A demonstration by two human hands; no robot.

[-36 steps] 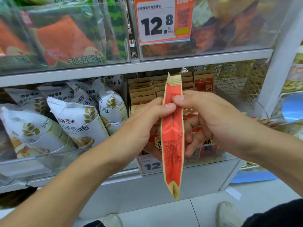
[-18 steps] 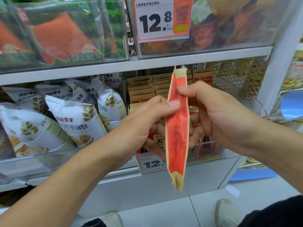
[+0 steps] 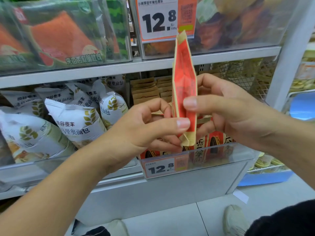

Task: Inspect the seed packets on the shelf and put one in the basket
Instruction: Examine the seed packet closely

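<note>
I hold one red and tan seed packet upright and edge-on in front of the shelf. My left hand pinches its lower part from the left, thumb on the near edge. My right hand pinches it from the right, thumb across the red side. More seed packets of the same kind stand in a clear bin right behind my hands, with tan packet tops showing further back. No basket is in view.
White bread bags fill the bin to the left. The upper shelf carries clear bins of toast bags and a 12.8 price tag. A wire rack and white post stand at right. My shoes are on the floor.
Both hands have slid down to the packet's lower part, so it now stands higher, its top reaching the upper price tag. Its broad side has turned a little more towards me.
</note>
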